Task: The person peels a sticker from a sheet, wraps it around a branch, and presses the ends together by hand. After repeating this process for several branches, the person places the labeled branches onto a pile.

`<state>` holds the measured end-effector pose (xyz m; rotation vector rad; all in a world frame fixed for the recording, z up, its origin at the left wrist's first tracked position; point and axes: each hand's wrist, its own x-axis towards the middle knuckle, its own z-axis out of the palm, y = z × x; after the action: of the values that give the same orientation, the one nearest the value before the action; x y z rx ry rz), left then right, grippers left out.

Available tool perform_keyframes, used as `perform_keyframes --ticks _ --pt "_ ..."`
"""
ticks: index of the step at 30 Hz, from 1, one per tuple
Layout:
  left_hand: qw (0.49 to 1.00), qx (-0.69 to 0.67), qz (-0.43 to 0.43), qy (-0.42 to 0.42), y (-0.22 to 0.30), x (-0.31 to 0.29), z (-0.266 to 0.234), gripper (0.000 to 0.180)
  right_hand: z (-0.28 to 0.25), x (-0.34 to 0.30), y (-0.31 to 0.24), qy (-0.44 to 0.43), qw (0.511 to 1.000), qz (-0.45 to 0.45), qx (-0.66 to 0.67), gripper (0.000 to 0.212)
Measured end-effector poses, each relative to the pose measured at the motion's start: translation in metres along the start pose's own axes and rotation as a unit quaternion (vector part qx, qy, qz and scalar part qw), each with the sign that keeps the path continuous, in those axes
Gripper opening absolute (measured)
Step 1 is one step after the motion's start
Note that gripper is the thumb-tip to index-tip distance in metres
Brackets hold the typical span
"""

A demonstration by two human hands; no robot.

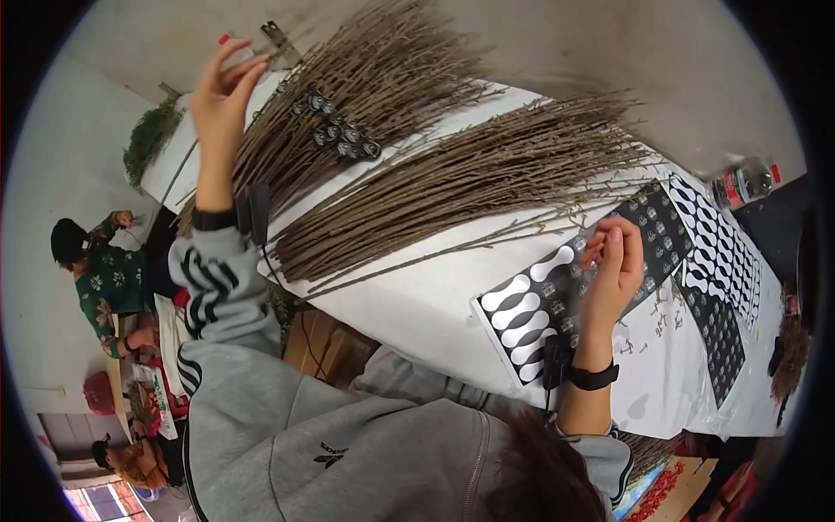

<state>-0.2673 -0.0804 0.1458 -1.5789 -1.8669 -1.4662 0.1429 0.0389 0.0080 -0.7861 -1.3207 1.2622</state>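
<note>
My left hand [223, 104] is raised at the upper left, beside the far bundle of dry brown twigs [391, 52]. Its fingers are bent and apart, with nothing visible between them. Several small round black labels [335, 130] sit among those twigs. My right hand [616, 261] hovers over a black label sheet [657, 230], thumb and fingers closed together; anything in them is too small to make out. White dumbbell-shaped gaps [522, 322] show at the sheet's near left end. Between my hands lies a second twig bundle [435, 191], with a few loose stems along its near side.
The white table [383, 304] holds another label sheet with white gaps [718, 252], twig scraps [665, 317] and a clear plastic bottle [744, 184] at the right. Green foliage [152, 139] lies far left. People [113, 278] work at the left; a cardboard box [326, 344] stands below the table edge.
</note>
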Motion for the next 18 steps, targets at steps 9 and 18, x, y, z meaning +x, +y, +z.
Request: perform_keyframes --ticks 9,18 --pt "0.981 0.009 -0.184 -0.064 -0.128 -0.028 0.015 0.032 -0.008 0.008 0.012 -0.002 0.999 -0.001 -0.04 0.015" --pt "0.979 0.178 0.095 -0.006 -0.034 -0.032 0.026 0.028 -0.063 0.035 0.016 -0.026 0.963 -0.028 -0.267 0.013"
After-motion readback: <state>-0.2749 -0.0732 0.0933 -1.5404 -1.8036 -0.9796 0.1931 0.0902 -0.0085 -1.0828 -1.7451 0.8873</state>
